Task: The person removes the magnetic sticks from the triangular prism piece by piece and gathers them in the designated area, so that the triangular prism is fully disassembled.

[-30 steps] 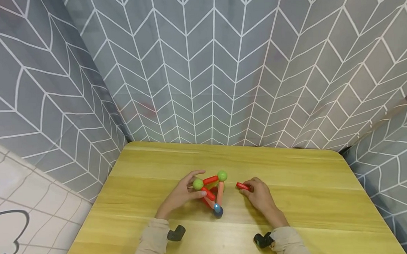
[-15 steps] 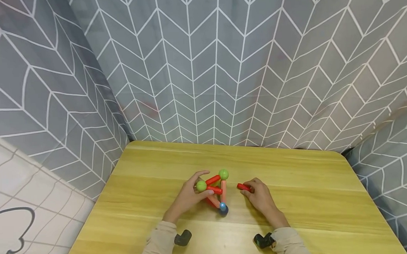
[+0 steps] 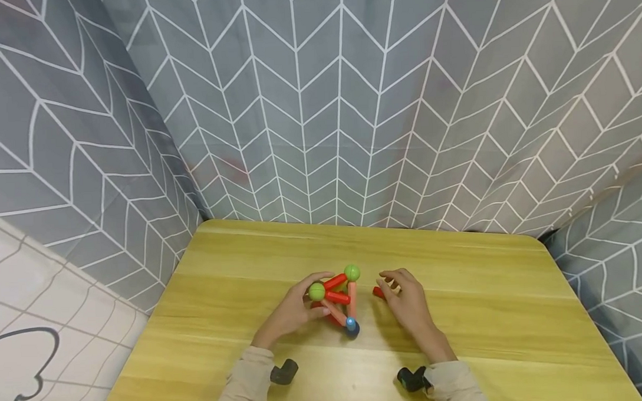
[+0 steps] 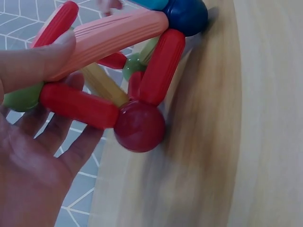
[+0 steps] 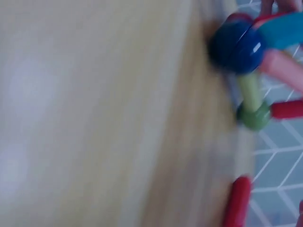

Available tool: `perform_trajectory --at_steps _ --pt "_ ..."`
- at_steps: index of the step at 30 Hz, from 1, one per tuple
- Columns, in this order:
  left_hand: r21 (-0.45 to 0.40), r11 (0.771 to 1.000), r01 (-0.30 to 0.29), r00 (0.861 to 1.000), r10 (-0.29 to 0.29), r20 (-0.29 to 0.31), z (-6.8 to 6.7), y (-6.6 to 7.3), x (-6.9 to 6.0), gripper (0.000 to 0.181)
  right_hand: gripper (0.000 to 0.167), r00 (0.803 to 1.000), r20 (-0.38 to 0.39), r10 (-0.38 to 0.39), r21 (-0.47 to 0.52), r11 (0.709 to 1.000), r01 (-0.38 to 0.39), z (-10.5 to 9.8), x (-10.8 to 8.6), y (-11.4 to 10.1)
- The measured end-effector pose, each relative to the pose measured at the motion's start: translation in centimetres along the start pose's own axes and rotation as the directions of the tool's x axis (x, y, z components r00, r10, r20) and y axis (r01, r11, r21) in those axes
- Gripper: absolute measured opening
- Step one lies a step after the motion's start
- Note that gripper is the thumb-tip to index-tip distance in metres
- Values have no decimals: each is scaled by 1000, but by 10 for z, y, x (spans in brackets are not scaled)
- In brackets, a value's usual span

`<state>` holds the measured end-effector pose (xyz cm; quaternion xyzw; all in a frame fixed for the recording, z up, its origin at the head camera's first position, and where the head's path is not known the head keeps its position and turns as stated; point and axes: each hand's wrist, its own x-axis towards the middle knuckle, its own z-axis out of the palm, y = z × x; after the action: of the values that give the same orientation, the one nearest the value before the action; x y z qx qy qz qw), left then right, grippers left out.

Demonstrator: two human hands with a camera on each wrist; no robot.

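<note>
My left hand [image 3: 292, 310] holds a toy frame of magnetic sticks and balls [image 3: 337, 296] at its left side. In the left wrist view the thumb lies on a pink stick [image 4: 118, 35], with fingers behind a red stick [image 4: 79, 105]. Green balls [image 3: 352, 273], a dark red ball [image 4: 139, 126] and a dark blue ball [image 4: 188, 16] join the sticks; a light blue stick [image 5: 282, 31] juts from the blue one. A loose red stick [image 3: 378, 292] lies on the table, partly hidden by my right hand [image 3: 411, 306]. That hand hovers there, fingers loosely bent, gripping nothing.
The wooden table [image 3: 495, 312] runs beneath both hands. A grey curtain with white chevron lines [image 3: 319, 135] hangs along its back edge and sides. Dark wrist-worn camera pieces [image 3: 284, 372] sit near both cuffs.
My right hand has let go of the red stick and risen slightly. The left thumb has slid off a red stick to a lower spot. The frame has shifted slightly right.
</note>
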<state>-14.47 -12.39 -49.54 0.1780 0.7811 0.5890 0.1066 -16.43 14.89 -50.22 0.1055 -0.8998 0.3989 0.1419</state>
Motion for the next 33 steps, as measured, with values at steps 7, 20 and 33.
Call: perform_trajectory --at_steps 7,20,33 --pt "19 999 -43 995 45 -87 7 -4 3 63 11 995 15 -94 103 990 92 -1 0 -34" --pt "-5 998 -67 990 66 -127 20 -6 6 63 21 987 129 -95 226 972 64 6 -3 -59" --pt "-6 995 -98 988 97 -122 25 -6 8 66 27 944 264 -196 188 971 149 14 -5 -59"
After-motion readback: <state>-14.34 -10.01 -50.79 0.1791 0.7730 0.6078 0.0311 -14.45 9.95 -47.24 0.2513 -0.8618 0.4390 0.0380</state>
